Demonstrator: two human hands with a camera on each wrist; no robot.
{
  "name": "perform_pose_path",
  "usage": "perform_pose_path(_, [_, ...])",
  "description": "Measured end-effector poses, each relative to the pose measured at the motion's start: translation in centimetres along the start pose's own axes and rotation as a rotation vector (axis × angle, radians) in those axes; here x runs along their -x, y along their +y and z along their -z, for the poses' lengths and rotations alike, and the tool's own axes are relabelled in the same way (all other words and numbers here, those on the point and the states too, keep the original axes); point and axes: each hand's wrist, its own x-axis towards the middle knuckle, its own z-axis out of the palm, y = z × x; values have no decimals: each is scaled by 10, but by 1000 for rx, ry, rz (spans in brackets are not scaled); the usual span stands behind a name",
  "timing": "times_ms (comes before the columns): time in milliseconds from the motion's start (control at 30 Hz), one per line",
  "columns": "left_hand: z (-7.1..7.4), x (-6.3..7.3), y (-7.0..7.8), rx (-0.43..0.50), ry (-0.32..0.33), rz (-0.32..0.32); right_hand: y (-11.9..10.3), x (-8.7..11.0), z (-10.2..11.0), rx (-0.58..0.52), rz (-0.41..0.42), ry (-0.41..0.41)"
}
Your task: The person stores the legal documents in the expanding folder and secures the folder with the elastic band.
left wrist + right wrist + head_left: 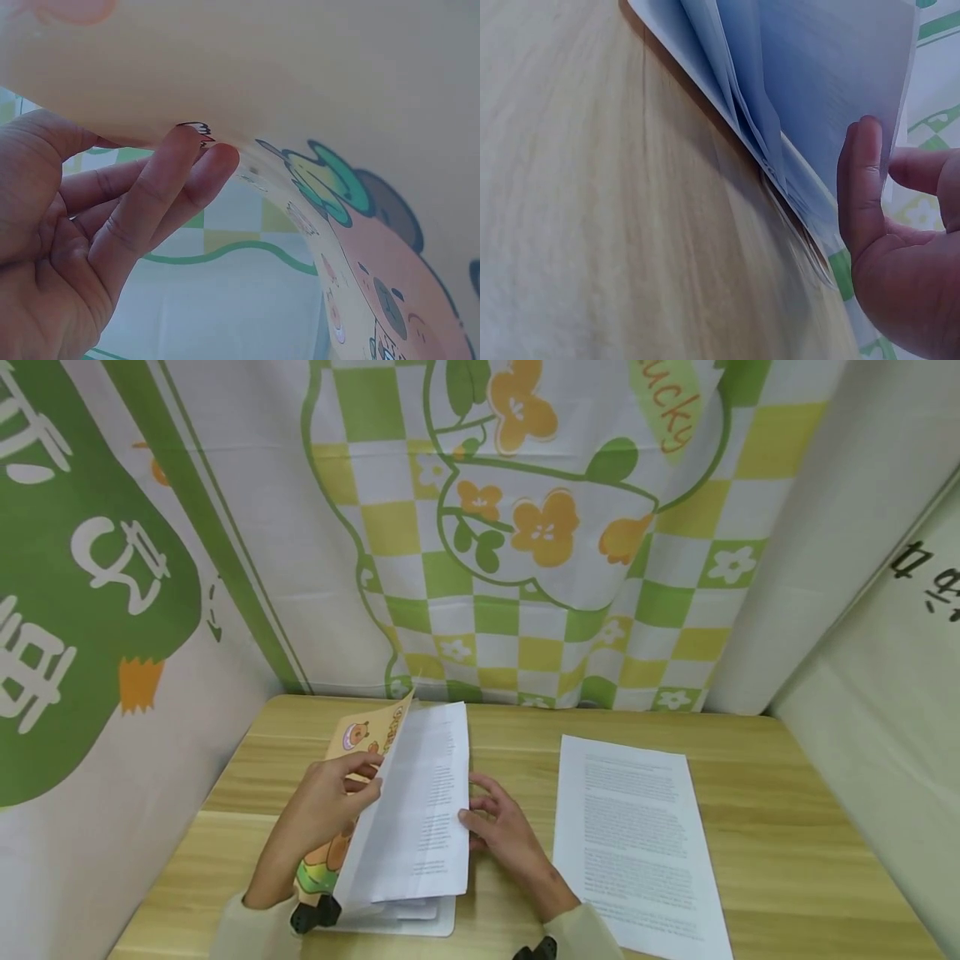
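A yellow folder (321, 875) with cartoon bears on its cover lies partly open on the table, its cover raised. My left hand (318, 802) pinches the cover's free edge between thumb and fingers. In the left wrist view the folder cover (360, 82) bends in a curve over the hand (127, 217). Over the folder's inside stands a white printed sheet (431, 810), tilted up. At its right edge, my right hand (512, 837) pinches the sheet with the thumb in front and the fingers behind. Several white leaves (727, 67) fan out below it in the right wrist view.
To the right, a second printed sheet (637, 843) lies flat on the wooden table (780, 827). A curtain with a green and yellow check pattern (525, 618) hangs behind the table's far edge. Printed cloth walls (225, 727) close in the left and right sides.
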Motion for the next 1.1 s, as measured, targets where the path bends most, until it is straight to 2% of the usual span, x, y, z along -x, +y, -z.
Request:
perform_pose_path(200, [0,0,0,-5,4,-1,1,2,-1,-2,-5,-9])
perform_pose_path(733, [0,0,1,2,-1,7,2,-1,-7,-90,-39,-20])
perform_pose_path(1100, [1,0,1,-3,-7,-13,2,-3,-14,-105,-43,-36])
